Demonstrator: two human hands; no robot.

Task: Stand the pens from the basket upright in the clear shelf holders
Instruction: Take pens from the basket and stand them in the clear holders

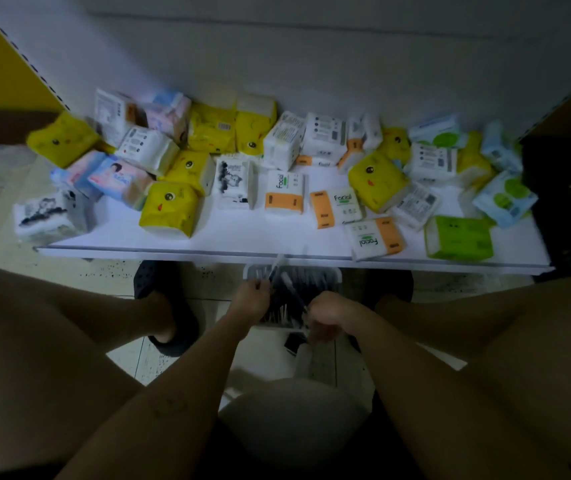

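A low white flat shelf (242, 237) spans the view, strewn with soft plastic-wrapped tissue packs (170, 209) in yellow, white, orange, green and pale blue. Below its front edge, on the tiled floor between the person's feet, sits a white plastic basket (332, 275) holding dark slim pens (277, 313). Both hands are over it: the left hand (251, 299) has its grip curled round a pale thin pen (276, 266) pointing up toward the shelf edge, and the right hand (325, 315) pinches a white-capped slanting pen (292, 291), though blur hides the fingers.
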